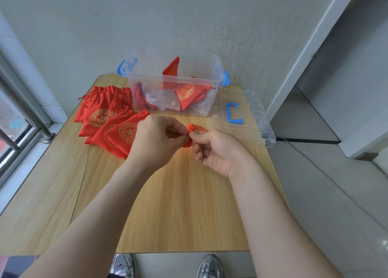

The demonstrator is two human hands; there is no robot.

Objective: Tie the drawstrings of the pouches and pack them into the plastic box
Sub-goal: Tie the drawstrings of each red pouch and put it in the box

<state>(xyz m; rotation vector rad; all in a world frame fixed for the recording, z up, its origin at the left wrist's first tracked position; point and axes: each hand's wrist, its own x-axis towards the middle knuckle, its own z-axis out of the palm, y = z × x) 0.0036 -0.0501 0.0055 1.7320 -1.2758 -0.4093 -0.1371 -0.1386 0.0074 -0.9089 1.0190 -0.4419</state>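
Grip of left hand and right hand pinching crumpled red fabric pouch, clear plastic box behind

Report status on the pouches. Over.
Left hand, right hand both pinching one red pouch. Plastic box open, pouches inside. Pile waits left. Nothing in the way.

The left hand and right hand lead back into bare forearms, uncovered to the picture's edge. Past the worktop's near edge are two shiny silver-grey sneakers, left shoe and right shoe, each with a small dark swoosh mark.
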